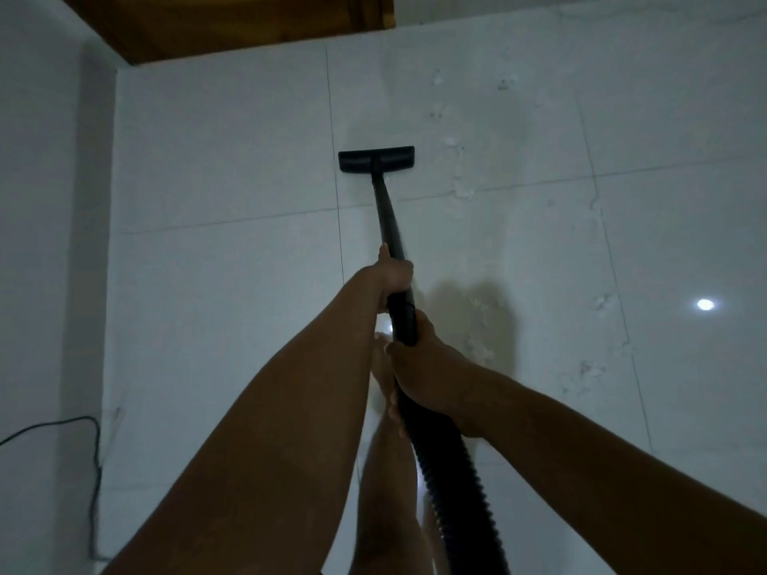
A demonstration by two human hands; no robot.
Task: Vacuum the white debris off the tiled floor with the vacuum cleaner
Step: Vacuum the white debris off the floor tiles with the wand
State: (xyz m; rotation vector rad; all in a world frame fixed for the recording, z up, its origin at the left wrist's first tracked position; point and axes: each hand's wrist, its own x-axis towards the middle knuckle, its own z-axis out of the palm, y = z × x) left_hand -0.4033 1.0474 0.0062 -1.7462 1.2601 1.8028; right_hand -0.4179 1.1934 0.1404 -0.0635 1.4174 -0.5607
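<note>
two bare forearms fill the lower half of the frame, reaching up toward the centre. right hand (423,367) is wrapped closed around the black vacuum wand (388,226) where the wand meets the ribbed hose (452,479), which runs down to the bottom edge. left hand (392,276) is higher in the frame, fingers curled shut around the same wand just above the wider collar. a bare leg and foot show between the arms, low centre. the wand runs up to a flat black floor head (376,158), resting on the pale tiled floor (232,168) just above centre. white debris (460,188) lies scattered to the right of the head, with more bits trailing down the right side of the frame. a thin dark cable (93,441) loops along the lower left by the white wall (41,201). brown wood (232,22) crosses the upper left. a bright light spot reflects at right.
</note>
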